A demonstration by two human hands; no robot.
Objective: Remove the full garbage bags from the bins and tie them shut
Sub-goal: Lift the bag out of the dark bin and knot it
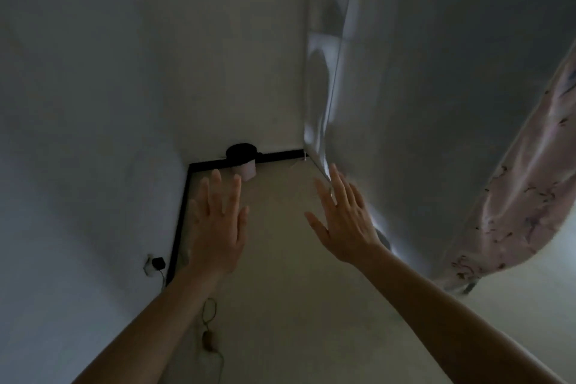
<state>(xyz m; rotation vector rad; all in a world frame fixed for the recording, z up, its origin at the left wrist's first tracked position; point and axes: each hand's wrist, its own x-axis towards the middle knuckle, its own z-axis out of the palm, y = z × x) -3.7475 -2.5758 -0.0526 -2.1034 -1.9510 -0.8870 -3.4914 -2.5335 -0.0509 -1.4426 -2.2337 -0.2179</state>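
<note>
Both hands reach forward over the floor (280,296), palms down and holding nothing. The left hand (218,227) has its fingers straight and slightly spread, and the right hand (346,227) is likewise flat with fingers splayed. Neither touches anything that can be made out, though the right hand's fingertips overlap the lower edge of a tall pale cabinet-like unit (405,103) standing along the right edge of the floor.

The bin (246,171), small, round and pale pink, stands in the far corner of the floor against the back wall, well apart from both hands. A black garbage bag (241,151) lines it and is folded over its rim; how full it is cannot be told in the dim light.

A black skirting strip (180,218) runs along the left and far edges of the floor. On the left wall a black plug (158,262) sits in a socket, and a thin cable (209,312) loops on the floor near the left forearm. A floral cloth (514,212) hangs at the right.
</note>
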